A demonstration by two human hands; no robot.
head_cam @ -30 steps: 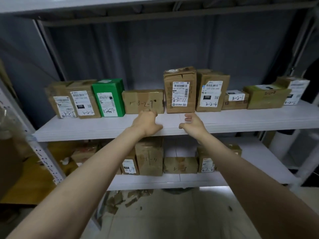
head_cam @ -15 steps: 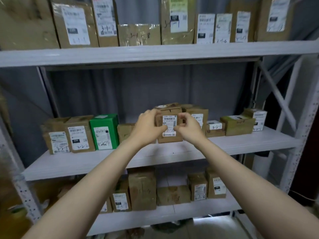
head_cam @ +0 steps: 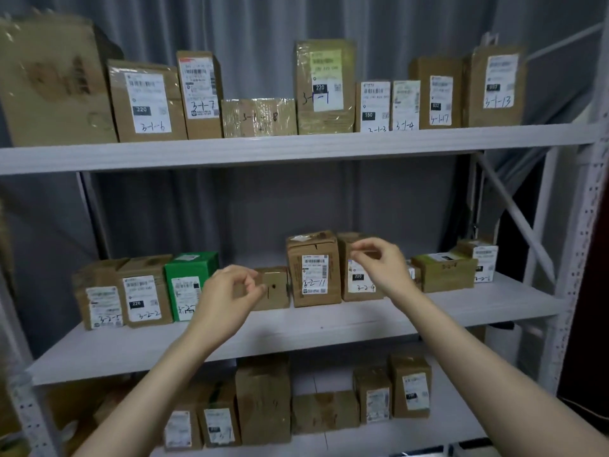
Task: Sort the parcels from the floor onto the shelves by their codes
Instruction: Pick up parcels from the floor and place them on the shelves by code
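1. Head view: both hands are hovering empty before the middle shelf.
2. The left hand, fingers loosely curled, is covering a low box.
3. The right hand, fingers half-curled, is floating beside parcel 3-2-11, which is standing upright on that shelf.

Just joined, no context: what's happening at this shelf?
A person is sorting coded parcels onto a white rack. Both hands are empty and raised in front of the middle shelf: the left hand is before a small brown box, the right hand before the box marked 3-2-4. Between them the box marked 3-2-11 stands upright on the shelf with neither hand on it. The top shelf carries 3-1 codes.
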